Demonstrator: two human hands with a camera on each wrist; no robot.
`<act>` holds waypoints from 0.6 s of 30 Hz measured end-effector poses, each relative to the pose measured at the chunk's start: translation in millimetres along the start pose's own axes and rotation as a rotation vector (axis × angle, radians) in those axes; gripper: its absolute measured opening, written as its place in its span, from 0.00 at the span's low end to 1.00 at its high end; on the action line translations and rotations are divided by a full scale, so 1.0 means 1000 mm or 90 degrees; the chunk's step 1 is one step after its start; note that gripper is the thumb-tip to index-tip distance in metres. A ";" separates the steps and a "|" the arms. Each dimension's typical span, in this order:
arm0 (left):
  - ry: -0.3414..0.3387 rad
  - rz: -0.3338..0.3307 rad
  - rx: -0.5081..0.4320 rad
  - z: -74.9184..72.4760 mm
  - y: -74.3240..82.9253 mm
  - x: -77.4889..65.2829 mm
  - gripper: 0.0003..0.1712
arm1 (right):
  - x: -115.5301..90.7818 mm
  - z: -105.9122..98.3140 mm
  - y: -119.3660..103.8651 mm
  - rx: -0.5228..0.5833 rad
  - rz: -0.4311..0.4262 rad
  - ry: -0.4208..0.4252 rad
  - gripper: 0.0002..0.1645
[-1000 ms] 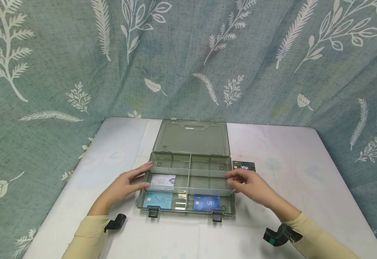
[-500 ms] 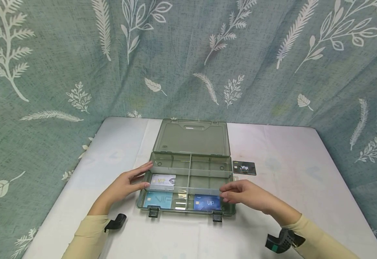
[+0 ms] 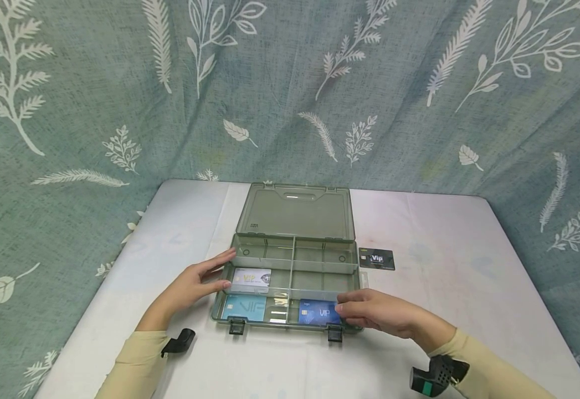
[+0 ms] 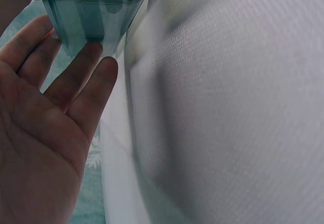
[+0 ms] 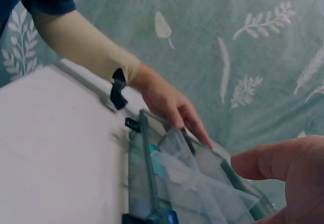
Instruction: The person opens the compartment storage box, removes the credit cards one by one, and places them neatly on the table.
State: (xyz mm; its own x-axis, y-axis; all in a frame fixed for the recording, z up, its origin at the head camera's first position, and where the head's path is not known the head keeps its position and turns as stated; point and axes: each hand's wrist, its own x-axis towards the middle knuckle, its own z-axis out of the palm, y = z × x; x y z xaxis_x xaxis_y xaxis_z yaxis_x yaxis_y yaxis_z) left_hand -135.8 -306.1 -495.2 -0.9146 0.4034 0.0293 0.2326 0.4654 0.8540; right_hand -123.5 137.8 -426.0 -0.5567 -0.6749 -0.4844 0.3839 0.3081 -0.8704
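A grey-green translucent plastic case point(image 3: 304, 327), split by clear dividers, lies on the table with its lid folded back. My left hand point(image 3: 197, 285) rests against its left side; in the left wrist view its fingers point(image 4: 83, 74) are nearly straight along the wall. Over the front right compartment, my right hand point(image 3: 384, 313) has its fingertips right at the right edge of a blue VIP card point(image 3: 317, 311). In the right wrist view its thumb point(image 5: 258, 162) is extended. A teal VIP card point(image 3: 244, 308) lies front left, and a white VIP card point(image 3: 251, 279) lies behind it.
A black VIP card point(image 3: 376, 259) lies on the white tablecloth point(image 3: 444, 249) just right of the case. The lid point(image 3: 294, 213) lies behind the compartments. Two dark latches point(image 3: 335, 334) jut from the front edge. A patterned curtain point(image 3: 290, 111) hangs behind the table.
My right hand has come forward from the case's middle right side to the blue card's edge, uncovering the black card. The left hand and the cards have stayed put.
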 end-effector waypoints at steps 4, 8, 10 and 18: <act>0.001 0.002 0.000 0.001 0.000 0.000 0.40 | 0.002 0.004 0.001 0.017 0.014 0.006 0.49; 0.001 0.005 -0.002 0.001 0.000 0.000 0.40 | 0.004 0.006 0.002 0.021 0.017 0.002 0.50; 0.002 0.004 -0.001 0.001 0.001 0.000 0.40 | 0.005 0.007 0.001 0.022 0.015 0.000 0.51; 0.001 0.003 -0.003 0.000 0.002 0.000 0.40 | 0.012 0.007 0.007 0.037 -0.016 -0.011 0.48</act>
State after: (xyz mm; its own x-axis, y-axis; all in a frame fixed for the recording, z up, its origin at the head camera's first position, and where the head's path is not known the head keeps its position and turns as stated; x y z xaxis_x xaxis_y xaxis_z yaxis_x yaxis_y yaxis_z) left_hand -135.2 -305.2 -494.0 -0.9139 0.4044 0.0347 0.2361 0.4601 0.8559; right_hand -122.0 126.9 -436.9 -0.5541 -0.6936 -0.4602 0.4128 0.2511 -0.8755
